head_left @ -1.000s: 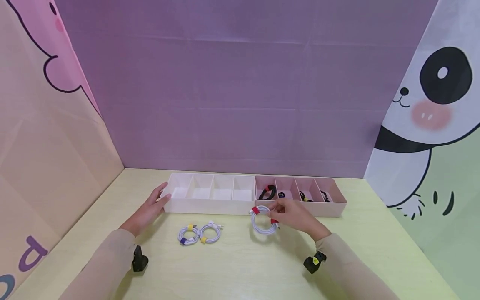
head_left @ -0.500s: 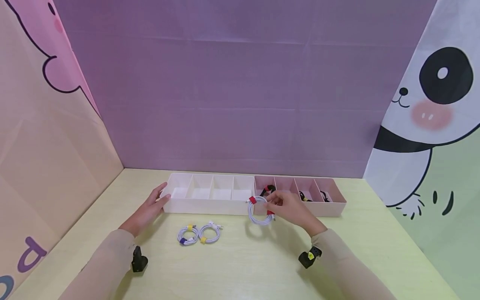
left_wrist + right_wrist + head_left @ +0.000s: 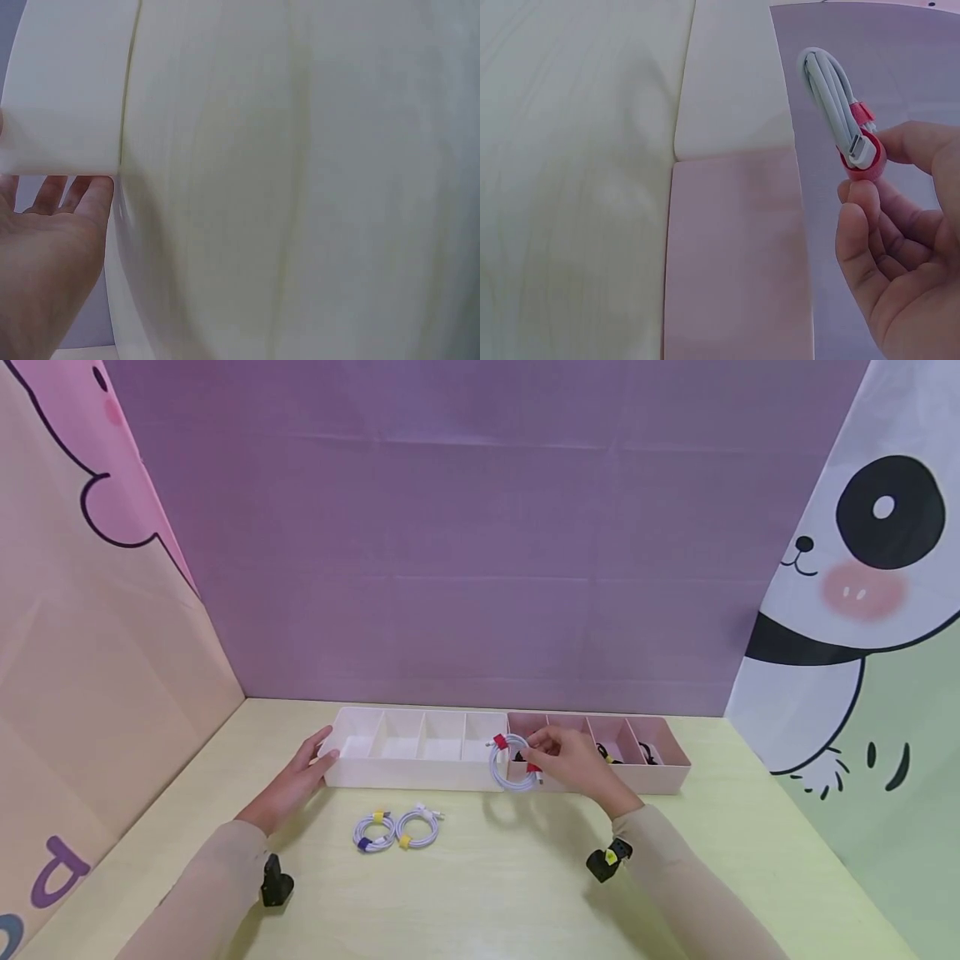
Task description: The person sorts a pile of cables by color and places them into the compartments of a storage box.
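Note:
My right hand (image 3: 573, 768) pinches a coiled white charging cable (image 3: 827, 94) with red straps between thumb and fingertips. In the head view the coil hangs in front of the seam between a white divided box (image 3: 412, 775) and a pink divided box (image 3: 645, 780). A light plug end (image 3: 862, 152) sticks out beside the lower red strap. At the far left, my left hand (image 3: 296, 777) rests against the white box's end wall with fingers extended. The white box's visible compartments hold nothing. Black cables (image 3: 606, 754) lie in the pink box, partly hidden behind my right hand.
Two more coiled white cables lie on the pale table in front of the white box: one with yellow and blue straps (image 3: 375, 832), one with a yellow strap (image 3: 417, 827). A purple backdrop (image 3: 480, 568) stands behind the boxes, with printed panels at both sides.
My right hand has moved left and upward with the white cable, from in front of the pink box to the seam of the two boxes. My left hand stays in place.

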Tool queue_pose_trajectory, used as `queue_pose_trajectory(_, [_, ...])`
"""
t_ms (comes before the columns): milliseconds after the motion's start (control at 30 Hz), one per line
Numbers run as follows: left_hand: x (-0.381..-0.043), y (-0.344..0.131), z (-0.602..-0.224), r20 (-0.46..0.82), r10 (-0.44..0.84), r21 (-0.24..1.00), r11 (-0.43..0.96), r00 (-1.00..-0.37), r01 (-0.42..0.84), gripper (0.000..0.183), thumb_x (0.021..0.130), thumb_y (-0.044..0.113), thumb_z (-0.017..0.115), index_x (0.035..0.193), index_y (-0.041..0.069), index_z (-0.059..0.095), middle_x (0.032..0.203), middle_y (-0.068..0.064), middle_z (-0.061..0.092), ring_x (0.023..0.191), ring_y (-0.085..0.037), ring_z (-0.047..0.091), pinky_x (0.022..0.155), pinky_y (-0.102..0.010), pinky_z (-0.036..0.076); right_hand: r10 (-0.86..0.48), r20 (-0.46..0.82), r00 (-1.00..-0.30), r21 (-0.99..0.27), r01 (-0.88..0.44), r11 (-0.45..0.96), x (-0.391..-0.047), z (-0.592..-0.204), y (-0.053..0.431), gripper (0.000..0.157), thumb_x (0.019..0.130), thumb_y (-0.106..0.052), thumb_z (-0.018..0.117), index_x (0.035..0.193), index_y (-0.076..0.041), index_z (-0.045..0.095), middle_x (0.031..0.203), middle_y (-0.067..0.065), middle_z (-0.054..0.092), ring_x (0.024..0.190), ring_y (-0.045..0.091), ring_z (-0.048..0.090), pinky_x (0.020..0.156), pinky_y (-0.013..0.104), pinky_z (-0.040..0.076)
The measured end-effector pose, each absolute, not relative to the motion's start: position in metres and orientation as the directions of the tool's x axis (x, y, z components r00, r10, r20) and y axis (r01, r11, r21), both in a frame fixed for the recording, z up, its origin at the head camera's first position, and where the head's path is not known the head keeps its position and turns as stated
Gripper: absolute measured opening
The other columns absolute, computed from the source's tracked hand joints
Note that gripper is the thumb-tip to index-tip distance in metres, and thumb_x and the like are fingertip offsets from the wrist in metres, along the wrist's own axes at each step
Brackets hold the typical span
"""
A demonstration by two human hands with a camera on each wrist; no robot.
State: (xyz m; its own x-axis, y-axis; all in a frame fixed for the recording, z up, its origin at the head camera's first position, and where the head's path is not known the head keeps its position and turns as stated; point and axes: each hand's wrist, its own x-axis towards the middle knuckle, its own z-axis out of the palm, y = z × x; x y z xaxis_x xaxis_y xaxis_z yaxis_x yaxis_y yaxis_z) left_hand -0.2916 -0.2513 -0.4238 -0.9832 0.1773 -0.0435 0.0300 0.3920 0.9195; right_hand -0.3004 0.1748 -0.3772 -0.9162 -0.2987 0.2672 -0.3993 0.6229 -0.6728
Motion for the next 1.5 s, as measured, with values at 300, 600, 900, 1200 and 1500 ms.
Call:
queue_pose_trajectory(300, [-0.293, -0.251, -0.424, -0.043, 0.178, 0.914, 0.403, -0.983, 0.033, 0.075, 0.108, 0.043, 0.04, 0.162, 0.017, -0.006, 0.162, -0.029, -0.006, 0.147, -0.05, 0.009, 0.117, -0.06, 0.02, -0.265, 0.234, -0.935, -0.693, -0.352, 0.629, -0.307, -0.373, 0.167, 0.017, 0.092, -0.02, 0.074, 0.102, -0.006, 0.073, 0.081, -0.001, 0.066, 0.074, 0.017, 0.058, 0.062, 0.025, 0.051])
queue_pose_trajectory(600, [-0.293, -0.253, -0.426, -0.057, 0.178, 0.915, 0.402, -0.982, 0.019, 0.076, 0.108, 0.044, 0.04, 0.162, 0.019, -0.007, 0.162, -0.029, -0.007, 0.147, -0.05, 0.008, 0.117, -0.06, 0.02, -0.237, 0.275, -0.932, -0.687, -0.363, 0.63, -0.314, -0.373, 0.159, 0.018, 0.092, -0.02, 0.075, 0.101, -0.005, 0.073, 0.079, -0.001, 0.066, 0.073, 0.016, 0.06, 0.06, 0.027, 0.053])
queue_pose_trajectory(900, [-0.292, -0.254, -0.425, -0.072, 0.18, 0.908, 0.419, -0.981, 0.01, 0.076, 0.108, 0.045, 0.04, 0.162, 0.02, -0.007, 0.162, -0.029, -0.01, 0.147, -0.05, 0.006, 0.117, -0.06, 0.019, -0.23, 0.252, -0.94, -0.723, -0.34, 0.601, -0.32, -0.369, 0.153, 0.024, 0.093, -0.025, 0.074, 0.105, -0.005, 0.071, 0.087, 0.002, 0.067, 0.078, 0.018, 0.06, 0.063, 0.026, 0.057])
queue_pose_trajectory(1200, [-0.292, -0.253, -0.424, -0.065, 0.177, 0.906, 0.422, -0.982, 0.016, 0.078, 0.107, 0.047, 0.041, 0.162, 0.02, -0.007, 0.162, -0.029, -0.009, 0.148, -0.05, 0.006, 0.117, -0.06, 0.02, -0.211, 0.23, -0.95, -0.719, -0.312, 0.622, -0.322, -0.366, 0.147, 0.029, 0.093, -0.028, 0.074, 0.11, -0.005, 0.071, 0.088, 0.002, 0.067, 0.08, 0.018, 0.06, 0.062, 0.025, 0.054])
queue_pose_trajectory(1500, [-0.291, -0.252, -0.424, -0.051, 0.179, 0.919, 0.394, -0.982, 0.025, 0.076, 0.108, 0.044, 0.041, 0.162, 0.017, -0.006, 0.162, -0.029, -0.007, 0.148, -0.049, 0.008, 0.117, -0.059, 0.02, -0.183, 0.228, -0.956, -0.711, -0.292, 0.64, -0.328, -0.368, 0.144, 0.029, 0.093, -0.031, 0.074, 0.107, -0.006, 0.071, 0.087, 0.002, 0.066, 0.077, 0.019, 0.057, 0.059, 0.024, 0.051])
